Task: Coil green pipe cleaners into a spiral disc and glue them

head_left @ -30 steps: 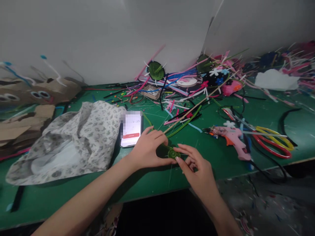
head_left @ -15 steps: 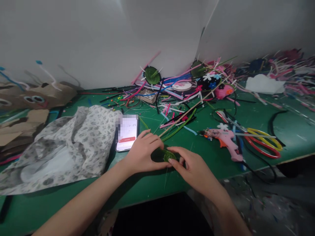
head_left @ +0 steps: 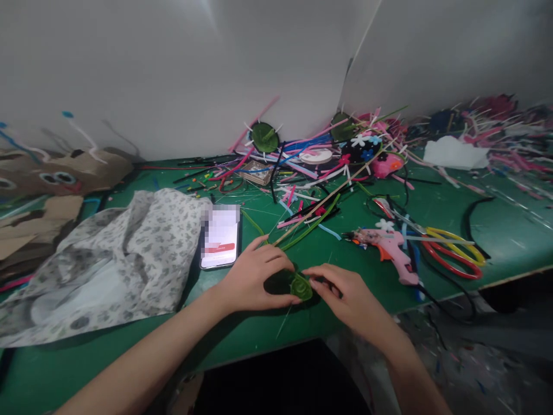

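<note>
My left hand (head_left: 250, 279) and my right hand (head_left: 345, 294) meet near the front edge of a green table (head_left: 510, 230). Between them is a small green spiral coil (head_left: 299, 286) of rolled strip. The left fingers curl round its left side and pinch it. The right fingertips press against its right side, fingers bent together. A long green strip (head_left: 311, 225) runs from the coil area up and to the right.
A phone (head_left: 220, 237) with a lit screen lies left of my hands, beside a flowered cloth (head_left: 116, 259). A pink glue gun (head_left: 386, 246) and red-and-yellow scissors (head_left: 453, 251) lie at right. Coloured strips and felt pieces (head_left: 319, 155) crowd the back; cardboard shapes (head_left: 52, 178) lie at left.
Both hands have shifted slightly on the coil, and the right fingers have closed in nearer to it. The view has tilted a little, so everything sits lower in the picture.
</note>
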### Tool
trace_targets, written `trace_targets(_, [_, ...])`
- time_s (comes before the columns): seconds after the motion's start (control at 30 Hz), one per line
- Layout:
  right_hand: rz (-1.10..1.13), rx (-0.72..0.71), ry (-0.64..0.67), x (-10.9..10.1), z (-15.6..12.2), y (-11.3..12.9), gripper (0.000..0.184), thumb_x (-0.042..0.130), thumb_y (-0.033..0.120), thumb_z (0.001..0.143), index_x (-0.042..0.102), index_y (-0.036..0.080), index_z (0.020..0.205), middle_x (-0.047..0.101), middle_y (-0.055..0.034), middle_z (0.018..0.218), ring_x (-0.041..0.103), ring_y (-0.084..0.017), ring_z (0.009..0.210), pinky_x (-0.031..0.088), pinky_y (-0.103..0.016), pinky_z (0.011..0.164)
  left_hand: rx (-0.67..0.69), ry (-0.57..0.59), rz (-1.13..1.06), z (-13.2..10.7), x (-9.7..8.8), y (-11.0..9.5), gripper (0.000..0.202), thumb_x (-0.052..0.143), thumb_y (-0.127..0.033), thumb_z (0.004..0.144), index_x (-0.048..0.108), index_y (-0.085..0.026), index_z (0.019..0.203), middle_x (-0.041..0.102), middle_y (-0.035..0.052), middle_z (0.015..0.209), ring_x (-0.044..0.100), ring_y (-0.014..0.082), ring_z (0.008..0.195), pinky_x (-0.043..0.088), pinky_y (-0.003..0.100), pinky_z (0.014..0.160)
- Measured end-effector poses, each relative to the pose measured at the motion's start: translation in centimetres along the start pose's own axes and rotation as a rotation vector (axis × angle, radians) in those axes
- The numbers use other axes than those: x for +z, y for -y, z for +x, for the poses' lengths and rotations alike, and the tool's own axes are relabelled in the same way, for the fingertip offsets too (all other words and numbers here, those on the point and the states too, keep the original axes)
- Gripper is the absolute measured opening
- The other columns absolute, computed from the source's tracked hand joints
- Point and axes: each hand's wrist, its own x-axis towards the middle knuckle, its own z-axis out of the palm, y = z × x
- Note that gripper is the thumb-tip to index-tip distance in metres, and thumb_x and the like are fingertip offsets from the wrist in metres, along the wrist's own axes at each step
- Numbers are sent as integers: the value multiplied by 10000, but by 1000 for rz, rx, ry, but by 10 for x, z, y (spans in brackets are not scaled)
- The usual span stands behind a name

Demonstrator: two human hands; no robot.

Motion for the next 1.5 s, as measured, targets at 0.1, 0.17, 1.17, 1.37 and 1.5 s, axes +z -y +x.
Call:
trace_targets(0.1, [16,-50,-40,2,-1,-2,208,462,207,944,651,245,1023,673,-30,951,624,-168,894,482,-283,785,-7,-10,-16,0,1,1,442,661,-568,744,607,-230,1024,687,29,980,633,205,966,216,478,1119])
trace_targets(0.17, [26,-69,-63,3,-3,-3,208,463,209,945,657,239,1014,671,-38,947,622,-171,898,484,-289,790,-17,-9,-35,-1,2,1,460,670,-556,741,589,-228,1054,687,32,1007,633,206,983,221,477,1121])
trace_targets(1.17, [44,-40,-264,13,-10,6,149,527,192,880,649,235,953,633,-10,772,554,-122,637,458,-239,587,-20,-20,-29,1,6,0,557,692,-544,727,527,-254,1174,614,64,1230,552,237,1171,217,492,1135])
trace_targets(1.37, [125,27,-334,18,-12,-1,94,576,188,855,664,213,874,625,-8,743,553,-114,615,453,-233,563,-21,-75,-26,0,6,-4,445,708,-474,734,594,-245,1098,566,86,1206,493,259,1205,222,509,1125])
trace_targets(1.5, [136,28,-364,20,-14,-2,78,600,194,851,677,209,847,630,-7,731,559,-114,615,459,-235,574,-19,-75,-41,0,7,-9,330,708,-448,742,643,-250,998,599,58,1070,565,234,1061,251,505,1096])
